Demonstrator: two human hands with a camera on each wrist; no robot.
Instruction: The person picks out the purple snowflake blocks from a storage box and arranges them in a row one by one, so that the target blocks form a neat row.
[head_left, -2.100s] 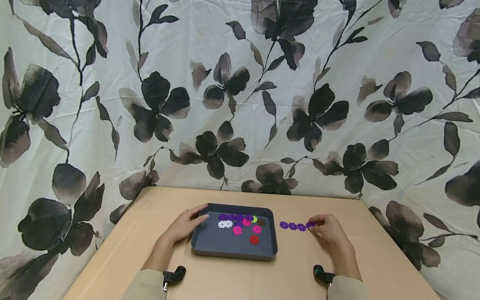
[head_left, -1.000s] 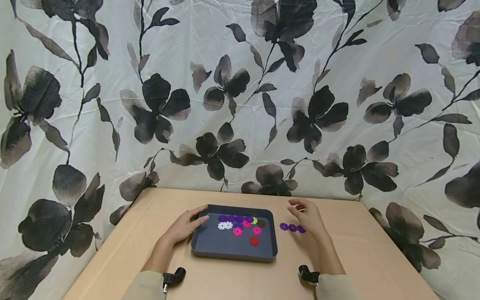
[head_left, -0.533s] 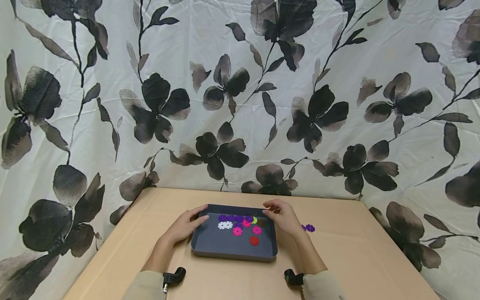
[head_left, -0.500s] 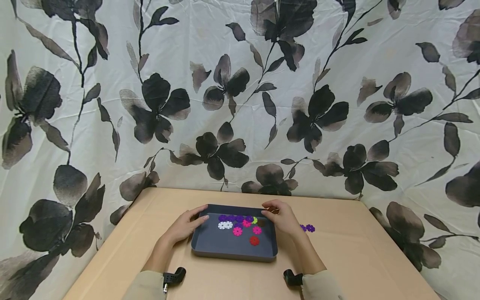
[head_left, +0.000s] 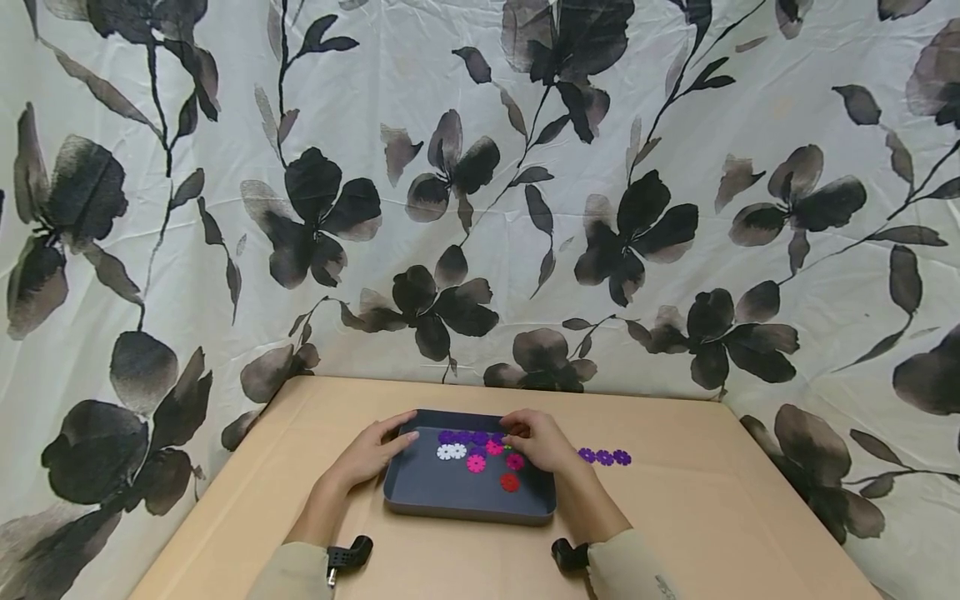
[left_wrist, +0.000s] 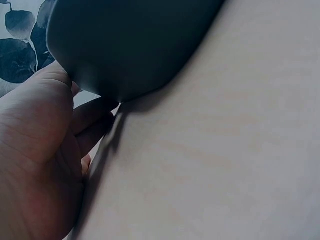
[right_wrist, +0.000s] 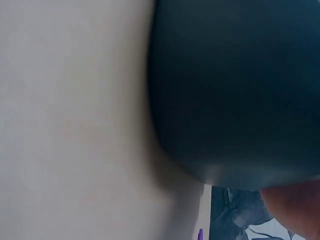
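A dark grey tray (head_left: pixel 435 492) lies on the table, bearing small flower-shaped discs: purple discs (head_left: pixel 462 437), white discs (head_left: pixel 452 452), pink discs (head_left: pixel 476 463) and one red disc (head_left: pixel 510 482). My left hand (head_left: pixel 371 450) grips its left back corner, thumb over the rim; the left wrist view shows fingers under the tray's edge (left_wrist: pixel 135 50). Over the tray's right back part is my right hand (head_left: pixel 540 442), thumb and index finger slightly apart by the purple and pink discs. It covers discs there. In the right wrist view the tray's side (right_wrist: pixel 235 100) hides most of this hand.
Right of the tray, a row of purple discs (head_left: pixel 604 457) lies on the tan table (head_left: pixel 712 500); the right forearm may hide its left end. A floral cloth (head_left: pixel 450 292) hangs behind the table's back edge.
My right hand let go of the rightmost purple disc in the row, moved left over the tray's right rim and in above the discs. The left hand kept its grip on the tray.
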